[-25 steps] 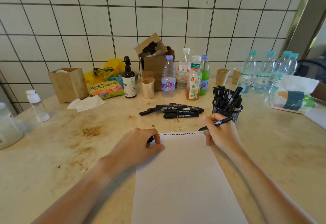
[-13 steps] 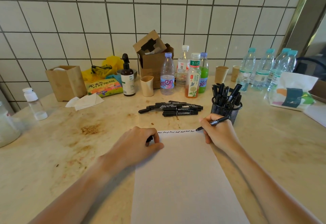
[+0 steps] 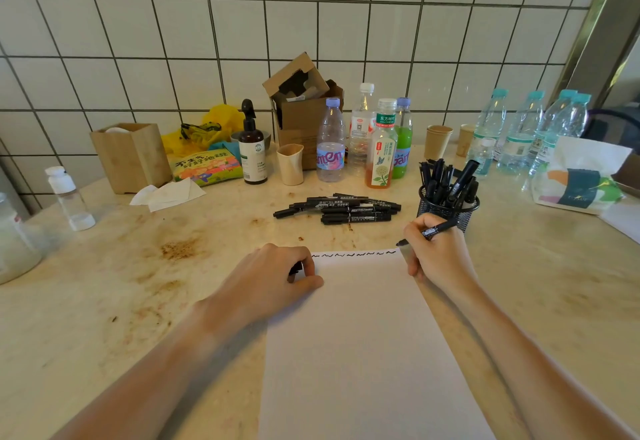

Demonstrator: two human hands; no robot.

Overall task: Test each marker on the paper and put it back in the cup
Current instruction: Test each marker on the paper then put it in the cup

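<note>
R hand (image 3: 440,252) grips marker (image 3: 437,230), tip at paper (image 3: 363,335) edge.

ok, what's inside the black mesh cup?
The mesh cup holds a bunch of black markers standing upright and leaning, with their top halves showing. Their lower ends blur behind the mesh, so the count is unclear.

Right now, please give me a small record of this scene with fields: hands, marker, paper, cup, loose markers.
left hand: rests on the paper's top left corner, fingers curled round a small black thing, probably a cap
right hand: grips a black marker, tip at the paper's top right corner
paper: white, one row of black squiggles along the top edge
cup: black mesh, holds many black markers
loose markers: a pile lying on the table
</note>
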